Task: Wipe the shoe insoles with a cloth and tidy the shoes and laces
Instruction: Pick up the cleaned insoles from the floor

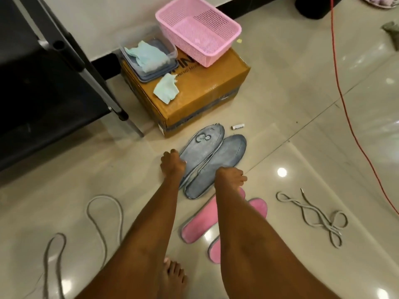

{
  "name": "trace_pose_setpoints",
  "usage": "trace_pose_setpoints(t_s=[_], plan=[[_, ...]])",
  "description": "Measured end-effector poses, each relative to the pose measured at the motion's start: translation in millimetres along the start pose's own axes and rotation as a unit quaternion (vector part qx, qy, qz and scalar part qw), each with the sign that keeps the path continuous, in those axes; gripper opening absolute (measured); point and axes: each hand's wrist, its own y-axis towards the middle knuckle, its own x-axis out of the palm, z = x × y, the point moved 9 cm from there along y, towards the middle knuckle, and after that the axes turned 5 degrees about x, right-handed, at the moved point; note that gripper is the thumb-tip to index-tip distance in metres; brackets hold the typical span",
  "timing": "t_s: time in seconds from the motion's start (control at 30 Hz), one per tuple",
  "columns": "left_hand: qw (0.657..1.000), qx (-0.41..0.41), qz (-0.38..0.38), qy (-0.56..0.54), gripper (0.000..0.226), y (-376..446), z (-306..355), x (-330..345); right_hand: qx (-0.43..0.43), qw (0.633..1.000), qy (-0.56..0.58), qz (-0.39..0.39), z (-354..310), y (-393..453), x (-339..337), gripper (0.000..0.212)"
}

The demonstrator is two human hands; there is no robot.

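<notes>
A: Item one. Your left hand point(172, 164) pinches the edge of the left grey fabric insole point(201, 147); your right hand point(231, 178), fingers curled, rests on the right grey fabric insole point(222, 162), though whether it grips is unclear.

B: Step?

A: Arranging, I judge. The pair lies side by side on the floor, before the brown cardboard box point(194, 98).

B: Next?

A: You need the crumpled pale green cloth point(166, 88) atop that box. Pink flat insoles point(200, 223) and loose grey laces point(317, 216) await.
</notes>
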Motion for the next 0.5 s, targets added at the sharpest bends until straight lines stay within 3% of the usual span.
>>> trace_pose_setpoints(t_s=[0.1, 0.23, 0.4, 0.5], plan=[[1.000, 0.012, 0.013, 0.008, 0.034, 10, 3, 4, 0.038, 0.999, 0.006, -0.016, 6, 15, 7, 0.034], [0.997, -0.008, 0.005, -0.082, 0.028, 15, -9, 9, 0.025, 0.998, 0.023, -0.043, 8, 24, 12, 0.032], [0.987, -0.033, 0.002, -0.158, 0.029, 5, -19, -5, 0.022, 0.977, 0.163, -0.133, 11, 22, 11, 0.029], [0.982, -0.057, -0.009, -0.179, 0.024, -12, -26, -23, -0.026, 0.963, 0.207, -0.172, 5, 14, -2, 0.027]])
